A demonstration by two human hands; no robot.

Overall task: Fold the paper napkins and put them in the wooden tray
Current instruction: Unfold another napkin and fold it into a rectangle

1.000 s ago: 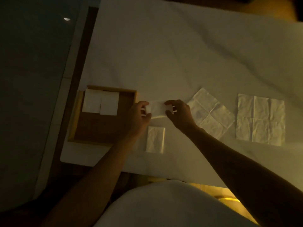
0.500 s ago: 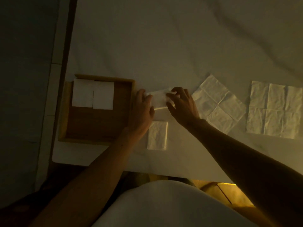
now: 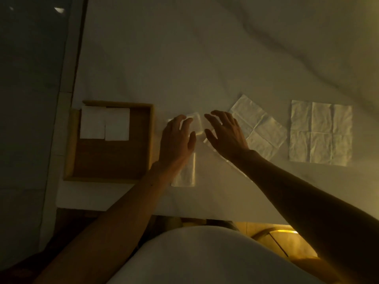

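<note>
Two folded napkins [image 3: 105,124] lay side by side, touching, in the far left corner of the wooden tray [image 3: 151,140], and the rest of the tray floor was bare. Just right of the tray, a small napkin [image 3: 197,124] that was partly folded lay on the bench [image 3: 184,58] between the two hands. Near it, toward the person, one more folded napkin [image 3: 185,171] lay flat, partly under the left wrist. Farther right lay an open napkin turned like a diamond [image 3: 260,128], and well apart from the tray an open rectangular napkin [image 3: 321,133] with visible creases.

The bench was covered with a pale, wrinkled cloth, and the tray stood close to its left edge. Left of the bench the room was dark, with a small bright reflection at the top. Yellow light came from below the near edge.

The left hand [image 3: 177,138] lay palm down over the left part of the small napkin, its fingers spread and nearly straight, not closed on anything. The right hand [image 3: 226,132] was also palm down with the fingers apart, above the right side of the same napkin.

The light was weak, so I could not tell whether the right fingertips touched the paper. The left hand hid the napkin's left part, and both elbows were cut off by the frame.
</note>
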